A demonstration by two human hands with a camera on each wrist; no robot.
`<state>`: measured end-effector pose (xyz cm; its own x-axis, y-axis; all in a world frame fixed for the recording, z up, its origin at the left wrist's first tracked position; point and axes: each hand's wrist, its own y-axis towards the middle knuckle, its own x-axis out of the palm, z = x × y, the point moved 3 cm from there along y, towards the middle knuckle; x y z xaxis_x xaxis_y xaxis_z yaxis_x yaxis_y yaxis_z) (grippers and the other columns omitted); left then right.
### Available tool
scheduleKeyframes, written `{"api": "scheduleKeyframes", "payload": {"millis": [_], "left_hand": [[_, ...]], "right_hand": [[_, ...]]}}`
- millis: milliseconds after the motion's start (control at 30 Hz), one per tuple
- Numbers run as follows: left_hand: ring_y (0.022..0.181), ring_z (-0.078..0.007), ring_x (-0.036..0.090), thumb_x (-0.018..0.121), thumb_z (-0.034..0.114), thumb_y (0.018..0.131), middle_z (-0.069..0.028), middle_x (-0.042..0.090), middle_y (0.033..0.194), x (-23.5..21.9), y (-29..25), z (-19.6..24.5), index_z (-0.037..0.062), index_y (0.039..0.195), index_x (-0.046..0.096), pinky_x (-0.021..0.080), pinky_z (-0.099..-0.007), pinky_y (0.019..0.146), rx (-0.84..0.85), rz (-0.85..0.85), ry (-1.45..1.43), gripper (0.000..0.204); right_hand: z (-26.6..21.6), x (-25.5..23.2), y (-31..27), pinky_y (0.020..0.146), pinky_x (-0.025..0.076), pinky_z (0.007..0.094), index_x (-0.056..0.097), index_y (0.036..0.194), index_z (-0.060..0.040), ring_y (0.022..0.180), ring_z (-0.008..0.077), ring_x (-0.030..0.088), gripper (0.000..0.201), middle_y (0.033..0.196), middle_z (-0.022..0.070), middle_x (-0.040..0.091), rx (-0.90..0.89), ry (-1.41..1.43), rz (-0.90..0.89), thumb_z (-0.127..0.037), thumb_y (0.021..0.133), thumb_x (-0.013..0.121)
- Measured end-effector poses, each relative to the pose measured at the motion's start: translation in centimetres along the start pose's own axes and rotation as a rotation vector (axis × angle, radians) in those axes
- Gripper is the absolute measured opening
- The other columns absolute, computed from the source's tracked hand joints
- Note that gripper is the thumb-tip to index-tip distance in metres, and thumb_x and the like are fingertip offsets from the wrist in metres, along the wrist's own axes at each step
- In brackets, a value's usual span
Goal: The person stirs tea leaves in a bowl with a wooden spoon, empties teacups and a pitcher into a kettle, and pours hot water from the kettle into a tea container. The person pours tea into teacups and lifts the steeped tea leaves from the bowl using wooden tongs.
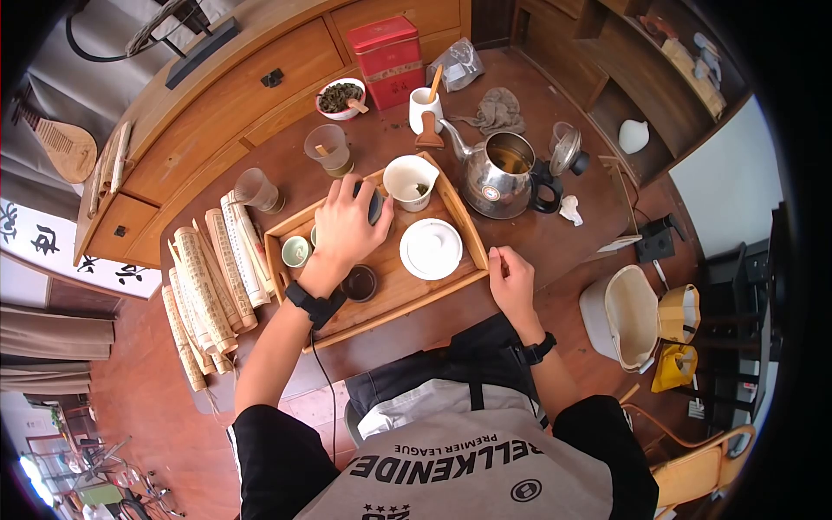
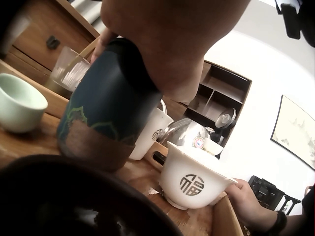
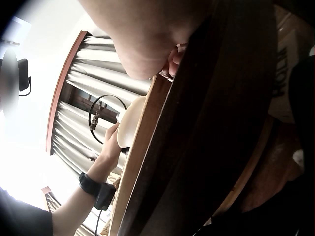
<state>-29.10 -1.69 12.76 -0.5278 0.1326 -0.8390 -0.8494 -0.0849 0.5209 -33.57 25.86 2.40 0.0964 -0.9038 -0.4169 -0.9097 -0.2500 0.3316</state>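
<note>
Gripped the jar (image 2: 110, 105) in the left hand (image 1: 351, 221), with fingers and thumb round its upper part; so had it within the grip, over the tray (image 1: 399, 295). Read its long axis as roughly upright in the left wrist view (could not tell about contact under the base). Saw the pitcher (image 1: 409, 184) just to the right of the grip, close beside the jar, and judged that tight side the main thing to mind in any move. Found the gaiwan (image 1: 431, 249) right of the grip and nearer the body, the dark cup (image 1: 359, 282) on its body side, and a green cup (image 1: 296, 252) to its left. Had the right hand (image 1: 511, 279) well apart, by the tray's near right corner, with fingers curled (could not tell whether pinching the rim). Noted the far rim just past the grip, with a glass (image 1: 336, 154) outside it and the kettle (image 1: 496, 186) farther right. Found open wood chiefly between dark cup and gaiwan, bodyward of the grip.
</note>
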Motion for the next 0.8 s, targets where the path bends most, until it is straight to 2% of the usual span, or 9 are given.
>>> {"api": "scheduleKeyframes", "payload": {"millis": [167,500,600,800], "left_hand": [[0.085,-0.031,0.064,0.069,0.029,0.086,-0.0131,0.063,0.098,-0.15,0.34,-0.12,0.0017,0.099,0.067,0.057,-0.0423,0.062,0.031,0.063,0.001,0.03],[0.087,-0.0317,0.065,0.071,0.027,0.086,-0.0127,0.064,0.1,0.3,-0.06,-0.03,0.0007,0.102,0.068,0.056,-0.0432,0.066,0.008,0.009,0.006,0.031],[0.086,-0.0319,0.063,0.069,0.03,0.086,-0.0135,0.06,0.098,0.44,-0.14,-0.14,0.0018,0.097,0.065,0.056,-0.0443,0.065,0.014,0.005,-0.003,0.031],[0.087,-0.0318,0.064,0.071,0.031,0.086,-0.0136,0.063,0.101,0.44,-0.29,0.03,0.0009,0.104,0.067,0.056,-0.0438,0.066,0.029,-0.002,0.021,0.035]], "right_hand": [[0.1,0.03,-0.01,0.048,0.04,0.0305,0.06,0.082,0.0012,0.049,0.0182,0.05,0.02,0.062,0.0121,0.053,-0.012,-0.007,-0.004,-0.011,0.097,0.062],[0.1,0.02,-0.03,0.048,0.04,0.03,0.06,0.082,0.0012,0.049,0.0176,0.049,0.02,0.062,0.0118,0.053,-0.005,0.004,0.006,-0.011,0.097,0.063],[0.05,0.02,-0.03,0.048,0.039,0.0298,0.06,0.082,0.0011,0.049,0.0171,0.049,0.02,0.062,0.0115,0.053,-0.006,0.01,0.007,-0.011,0.097,0.063],[0.09,0.01,-0.05,0.048,0.039,0.0297,0.06,0.081,0.0011,0.049,0.0164,0.049,0.02,0.062,0.0112,0.053,0.005,0.016,0.005,-0.011,0.097,0.063]]}}
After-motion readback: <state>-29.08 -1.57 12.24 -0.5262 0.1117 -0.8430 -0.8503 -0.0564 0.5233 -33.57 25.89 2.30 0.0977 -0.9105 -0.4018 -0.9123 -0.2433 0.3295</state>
